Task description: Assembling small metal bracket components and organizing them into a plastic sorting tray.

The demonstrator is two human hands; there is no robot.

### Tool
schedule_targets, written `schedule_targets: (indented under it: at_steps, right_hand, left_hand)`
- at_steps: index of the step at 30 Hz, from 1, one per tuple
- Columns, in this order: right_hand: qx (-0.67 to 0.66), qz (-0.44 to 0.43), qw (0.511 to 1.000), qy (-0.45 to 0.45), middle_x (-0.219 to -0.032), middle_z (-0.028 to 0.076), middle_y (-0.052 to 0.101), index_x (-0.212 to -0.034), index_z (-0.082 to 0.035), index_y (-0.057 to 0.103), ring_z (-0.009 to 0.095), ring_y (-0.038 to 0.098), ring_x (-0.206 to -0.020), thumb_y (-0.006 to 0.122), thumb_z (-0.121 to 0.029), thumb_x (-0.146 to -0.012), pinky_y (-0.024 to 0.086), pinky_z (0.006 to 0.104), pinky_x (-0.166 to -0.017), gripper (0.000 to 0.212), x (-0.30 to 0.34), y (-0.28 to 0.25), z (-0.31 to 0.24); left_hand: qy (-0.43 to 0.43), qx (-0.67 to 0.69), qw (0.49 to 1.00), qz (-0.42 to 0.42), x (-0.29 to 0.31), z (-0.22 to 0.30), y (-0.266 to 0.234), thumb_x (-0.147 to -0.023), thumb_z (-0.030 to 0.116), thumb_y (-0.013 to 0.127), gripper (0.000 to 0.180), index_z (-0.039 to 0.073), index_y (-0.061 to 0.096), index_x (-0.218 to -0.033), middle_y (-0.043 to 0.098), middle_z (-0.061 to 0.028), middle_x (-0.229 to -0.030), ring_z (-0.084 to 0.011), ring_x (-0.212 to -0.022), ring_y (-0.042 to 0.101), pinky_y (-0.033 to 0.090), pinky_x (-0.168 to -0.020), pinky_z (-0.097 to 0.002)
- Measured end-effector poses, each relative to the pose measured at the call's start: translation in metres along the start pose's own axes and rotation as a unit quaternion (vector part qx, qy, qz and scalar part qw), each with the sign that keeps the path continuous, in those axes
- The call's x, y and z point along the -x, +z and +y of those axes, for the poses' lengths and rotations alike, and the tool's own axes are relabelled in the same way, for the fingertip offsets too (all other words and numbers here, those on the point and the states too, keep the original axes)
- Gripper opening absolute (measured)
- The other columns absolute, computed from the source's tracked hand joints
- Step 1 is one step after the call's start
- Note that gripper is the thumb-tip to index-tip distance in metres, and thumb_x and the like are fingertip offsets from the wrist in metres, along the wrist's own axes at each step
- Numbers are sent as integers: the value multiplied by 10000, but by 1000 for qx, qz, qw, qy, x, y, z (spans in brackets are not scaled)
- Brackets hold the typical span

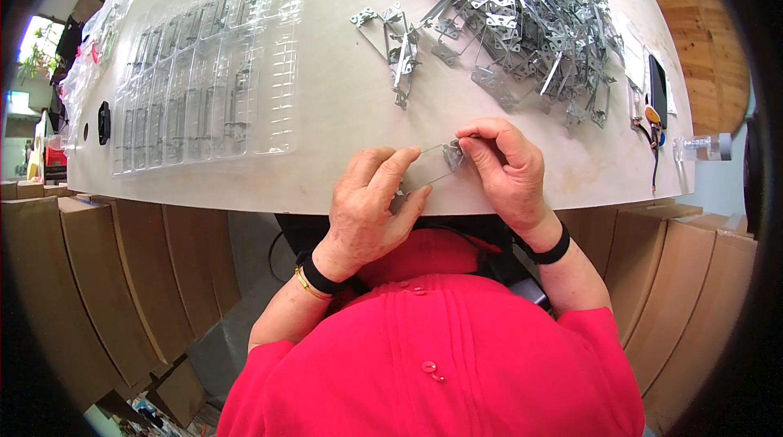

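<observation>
Between my two hands, just above the near edge of the white table, is a small metal bracket with thin rods. My left hand grips the rod end, thumb and fingers closed around it. The fingertips of my right hand pinch the bracket's plate end. Beyond my hands lie a few loose metal brackets of the same sort. A large tangled pile of metal brackets covers the far right of the table.
A clear plastic tray with rows of compartments, many holding metal parts, lies on the left of the white table. A black object sits beside it. At the right are a phone-like dark slab and a clear cylinder. Cardboard boxes stand below.
</observation>
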State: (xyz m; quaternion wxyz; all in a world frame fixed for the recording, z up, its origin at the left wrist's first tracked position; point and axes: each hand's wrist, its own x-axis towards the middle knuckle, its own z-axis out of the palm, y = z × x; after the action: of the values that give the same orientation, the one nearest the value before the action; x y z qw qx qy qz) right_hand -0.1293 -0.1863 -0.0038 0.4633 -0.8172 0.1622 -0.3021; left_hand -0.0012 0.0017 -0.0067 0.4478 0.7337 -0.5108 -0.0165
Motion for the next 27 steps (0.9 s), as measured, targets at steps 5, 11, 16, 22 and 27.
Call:
schedule_targets:
  at_steps: [5,11,16,22,27]
  right_hand:
    - [-20,-5,1000,24,-962,93,743,-1087,-30,720,179,706,-828,778,10,-963,569,299,-765,143,2,-1,2]
    - [-12,-4,1000,9,-972,77,750,-1075,-33,723,155,695,-829,782,-12,-976,560,293,-760,117,1,0,2]
    - [-16,56,998,-23,-981,54,753,-1071,-37,724,116,664,-801,796,-55,-988,534,271,-731,111,5,-3,9]
    - [-17,39,999,20,-968,44,743,-1096,-31,718,91,656,-787,794,-52,-989,528,254,-718,133,9,-4,4]
    - [-52,10,998,16,-987,52,742,-1105,-25,709,106,692,-849,777,3,-984,559,265,-758,141,10,-3,3]
  left_hand:
    - [6,-2,1000,2,-1,1,-1,-792,38,875,536,16,706,-1299,694,-176,-1097,-295,-895,680,571,-751,-389]
    - [2,-4,1000,0,0,0,-1,-793,36,873,528,12,706,-1294,694,-173,-1093,-290,-887,677,568,-741,-387]
    - [-19,10,1000,3,0,2,-1,-797,34,869,522,7,696,-1289,689,-171,-1086,-286,-890,679,568,-739,-378]
    - [-24,6,999,24,1,0,2,-807,32,861,505,5,691,-1281,689,-172,-1092,-285,-901,681,571,-750,-379]
    - [-27,2,999,24,0,1,1,-810,35,862,498,6,691,-1277,689,-166,-1093,-280,-902,681,571,-753,-375]
